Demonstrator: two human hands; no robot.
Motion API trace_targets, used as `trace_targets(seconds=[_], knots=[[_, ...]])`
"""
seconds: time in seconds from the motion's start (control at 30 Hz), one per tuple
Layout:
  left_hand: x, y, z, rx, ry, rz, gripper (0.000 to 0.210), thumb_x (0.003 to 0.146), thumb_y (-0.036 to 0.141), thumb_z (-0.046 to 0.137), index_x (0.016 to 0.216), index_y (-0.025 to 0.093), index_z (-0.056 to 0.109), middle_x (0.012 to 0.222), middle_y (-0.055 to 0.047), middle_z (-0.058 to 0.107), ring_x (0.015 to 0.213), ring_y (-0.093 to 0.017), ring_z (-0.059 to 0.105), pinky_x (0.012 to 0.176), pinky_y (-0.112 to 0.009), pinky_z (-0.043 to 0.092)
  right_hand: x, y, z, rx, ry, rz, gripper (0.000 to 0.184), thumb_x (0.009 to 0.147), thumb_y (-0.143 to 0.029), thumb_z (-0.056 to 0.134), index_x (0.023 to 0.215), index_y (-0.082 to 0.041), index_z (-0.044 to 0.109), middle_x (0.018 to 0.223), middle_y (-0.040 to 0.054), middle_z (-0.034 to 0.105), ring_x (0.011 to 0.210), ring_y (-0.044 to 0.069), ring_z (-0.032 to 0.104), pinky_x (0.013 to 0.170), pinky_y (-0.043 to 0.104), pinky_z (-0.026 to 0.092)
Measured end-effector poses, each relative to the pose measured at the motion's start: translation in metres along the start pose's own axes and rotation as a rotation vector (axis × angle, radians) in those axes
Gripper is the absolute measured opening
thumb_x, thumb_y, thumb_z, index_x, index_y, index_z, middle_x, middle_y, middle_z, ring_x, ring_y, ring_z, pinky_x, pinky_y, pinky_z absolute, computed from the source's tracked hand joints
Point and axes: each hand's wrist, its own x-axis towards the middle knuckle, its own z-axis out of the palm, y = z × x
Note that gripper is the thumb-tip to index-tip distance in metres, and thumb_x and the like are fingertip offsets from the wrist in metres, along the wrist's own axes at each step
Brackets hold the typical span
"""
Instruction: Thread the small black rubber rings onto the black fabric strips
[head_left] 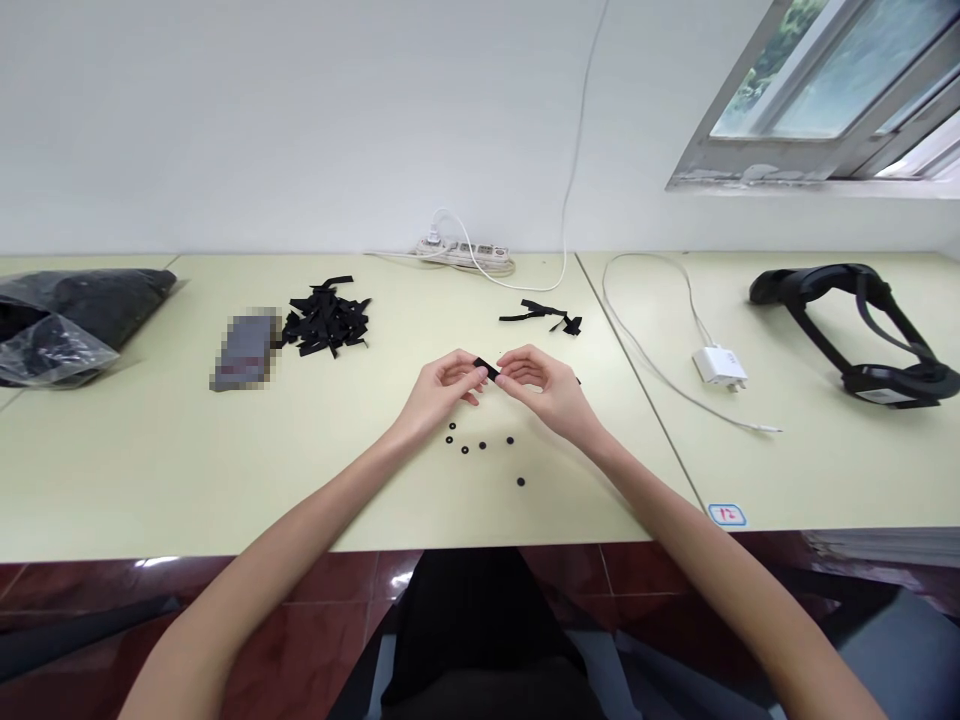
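Note:
Between my two hands, a short black fabric strip [487,368] is stretched just above the table. My left hand [448,385] pinches its left end between thumb and fingers. At the other end, the thumb and fingers of my right hand [546,390] are closed on the same strip. Several small round black pieces lie on the table below the hands, some ring-like with a pale centre [465,450], others solid dark discs [482,446]. A small dark bit shows partly behind my right hand.
A heap of black strips [328,322] lies left, beside a blurred grey object [246,350] and a black plastic bag [82,320]. Loose strips [541,314] lie ahead. A power strip [465,254] sits by the wall; a white charger [720,367] and black headset [862,340] are right.

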Motion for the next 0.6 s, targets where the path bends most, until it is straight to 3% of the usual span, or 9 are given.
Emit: trace_targets(seconds=[0.1,0.23,0.6], knots=[[0.003,-0.002,-0.004,-0.093,0.038,-0.069,0.046,0.082,0.060,0.093,0.095,0.020,0.074,0.096,-0.006,0.076,0.093,-0.020,0.072,0.082,-0.032,0.059,0.002,-0.003,-0.002,0.104,0.007,0.084,0.039,0.091,-0.054,0.091,0.112,-0.025,0.077,0.102,0.0052,0.081,0.101,0.024,0.080,0.100,0.045,0.068],[0.003,-0.002,-0.006,-0.143,0.067,-0.110,0.049,0.079,0.061,0.096,0.092,0.021,0.072,0.096,-0.006,0.079,0.095,-0.020,0.073,0.085,-0.031,0.059,0.002,-0.009,-0.002,0.200,-0.040,0.190,0.040,0.092,-0.060,0.088,0.104,-0.024,0.077,0.088,0.0036,0.080,0.088,0.022,0.078,0.095,0.044,0.067],[0.005,-0.005,-0.007,-0.052,0.043,-0.002,0.046,0.085,0.062,0.092,0.093,0.020,0.075,0.088,-0.005,0.074,0.089,-0.020,0.072,0.073,-0.029,0.060,0.004,-0.006,-0.005,0.155,-0.059,0.188,0.044,0.092,-0.066,0.084,0.092,-0.024,0.071,0.081,0.0027,0.076,0.079,0.021,0.071,0.087,0.041,0.062]])
